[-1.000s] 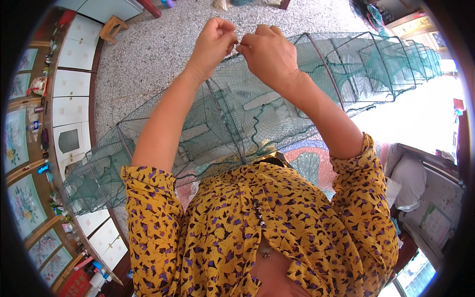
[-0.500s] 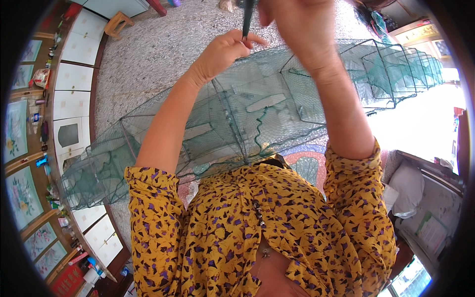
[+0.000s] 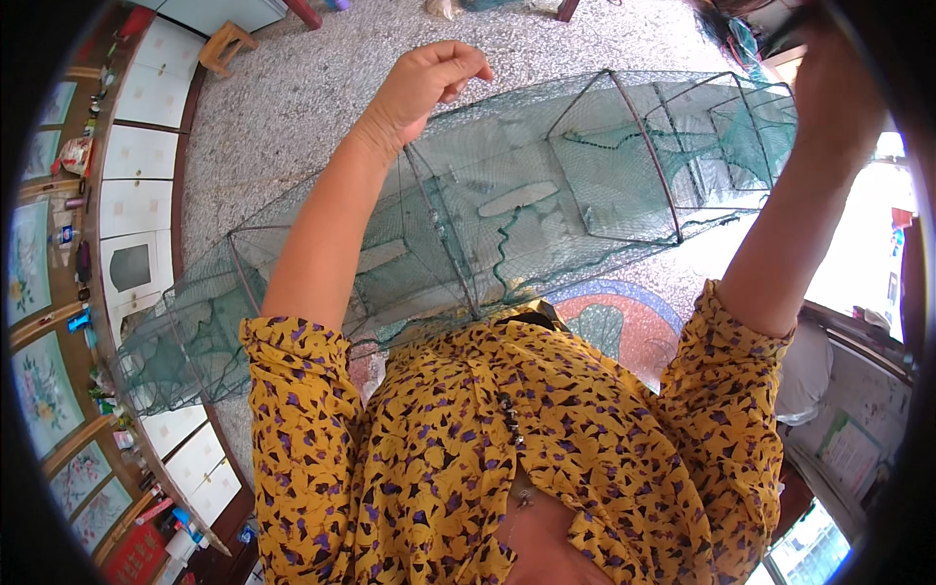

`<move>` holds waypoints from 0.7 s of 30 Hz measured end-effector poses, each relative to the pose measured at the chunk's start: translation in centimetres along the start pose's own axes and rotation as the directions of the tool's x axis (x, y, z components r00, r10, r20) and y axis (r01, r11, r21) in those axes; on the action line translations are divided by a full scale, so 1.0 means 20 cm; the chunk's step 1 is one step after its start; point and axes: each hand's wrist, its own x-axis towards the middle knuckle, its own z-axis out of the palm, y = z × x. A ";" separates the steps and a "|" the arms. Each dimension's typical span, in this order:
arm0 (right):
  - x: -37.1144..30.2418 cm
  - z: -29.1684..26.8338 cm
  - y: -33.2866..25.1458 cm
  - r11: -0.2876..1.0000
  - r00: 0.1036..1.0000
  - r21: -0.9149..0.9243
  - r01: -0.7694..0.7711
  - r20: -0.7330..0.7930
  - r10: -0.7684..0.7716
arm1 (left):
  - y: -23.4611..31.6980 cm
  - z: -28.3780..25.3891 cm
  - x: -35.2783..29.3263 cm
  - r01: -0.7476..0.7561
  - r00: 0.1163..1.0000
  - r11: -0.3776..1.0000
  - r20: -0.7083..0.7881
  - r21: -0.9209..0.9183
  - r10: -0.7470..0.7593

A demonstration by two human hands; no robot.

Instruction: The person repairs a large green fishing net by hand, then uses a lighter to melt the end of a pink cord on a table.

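Observation:
A long green mesh fish trap (image 3: 604,175) with dark square frames stretches across in front of me, from lower left to upper right. At its far edge my left hand (image 3: 429,86) is closed, thumb against curled fingers; what it pinches, if anything, is too small to make out. Out at the upper right, my right hand (image 3: 840,93) is raised beyond the trap's right part, dark and smeared by motion. A dark slim tool (image 3: 788,31) sticks out from it to the left. A pale oblong piece (image 3: 517,199) and a wavy green cord (image 3: 507,253) show at the trap's middle.
White cabinets (image 3: 139,151) and cluttered shelves run along the left. A small wooden stool (image 3: 226,47) stands at the far left on the speckled floor (image 3: 283,107). To the right are strong light and a whitish bag (image 3: 807,375).
My right hand has swung from beside my left hand out to the upper right, taking the dark tool with it. The left hand has shifted slightly up and left.

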 end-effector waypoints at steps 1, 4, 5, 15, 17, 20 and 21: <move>-0.07 -0.01 0.04 0.991 0.977 -0.111 -0.077 0.190 0.098 | 0.01 0.01 0.01 0.011 1.000 1.000 0.005 -0.001 -0.011; -0.30 0.14 0.09 0.846 0.692 -0.471 -0.250 0.524 0.496 | 0.01 0.00 0.00 0.056 0.997 0.998 -0.056 0.001 -0.056; -0.36 0.19 0.09 0.798 0.619 -0.573 -0.189 0.562 0.549 | 0.02 0.01 0.00 0.073 0.993 0.997 -0.088 -0.002 -0.073; -0.62 0.27 0.25 0.673 0.520 -0.738 -0.045 0.558 0.647 | 0.01 0.01 0.01 0.090 0.985 0.992 -0.142 -0.087 -0.102; -0.65 0.27 0.28 0.662 0.550 -0.748 -0.034 0.539 0.638 | 0.03 0.02 0.01 0.094 0.983 0.988 -0.145 -0.125 -0.112; -0.68 0.29 0.30 0.664 0.594 -0.745 -0.060 0.508 0.624 | 0.02 0.02 0.01 0.095 0.983 0.987 -0.145 -0.133 -0.114; -0.69 0.30 0.31 0.667 0.608 -0.741 -0.076 0.496 0.620 | 0.01 0.02 0.00 0.094 0.983 0.987 -0.144 -0.128 -0.112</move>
